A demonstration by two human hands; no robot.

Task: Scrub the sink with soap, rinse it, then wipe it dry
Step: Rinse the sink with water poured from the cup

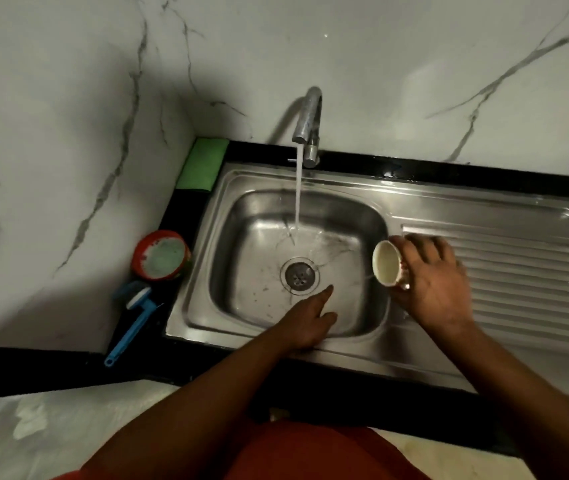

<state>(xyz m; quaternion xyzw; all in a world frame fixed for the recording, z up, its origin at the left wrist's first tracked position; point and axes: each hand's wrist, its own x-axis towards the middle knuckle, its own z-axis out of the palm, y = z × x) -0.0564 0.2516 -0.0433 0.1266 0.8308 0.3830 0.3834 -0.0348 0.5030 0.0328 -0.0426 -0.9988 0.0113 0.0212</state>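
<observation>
A stainless steel sink (pixel 352 216) has a round drain (pixel 299 274) in its basin. Water runs from the tap (pixel 307 123) into the basin. My right hand (pixel 432 285) grips a cream cup (pixel 387 264) tipped on its side over the basin's right edge, its mouth facing left. My left hand (pixel 307 320) reaches into the basin near the front wall, index finger pointing toward the drain, holding nothing. A red tub of soap paste (pixel 162 255) sits left of the sink. A blue scrub brush (pixel 134 317) lies in front of the tub.
A green cloth (pixel 203 163) lies at the back left corner of the black counter (pixel 179 216). A ribbed drainboard (pixel 518 271) extends to the right of the basin. Marble walls close in at the back and left.
</observation>
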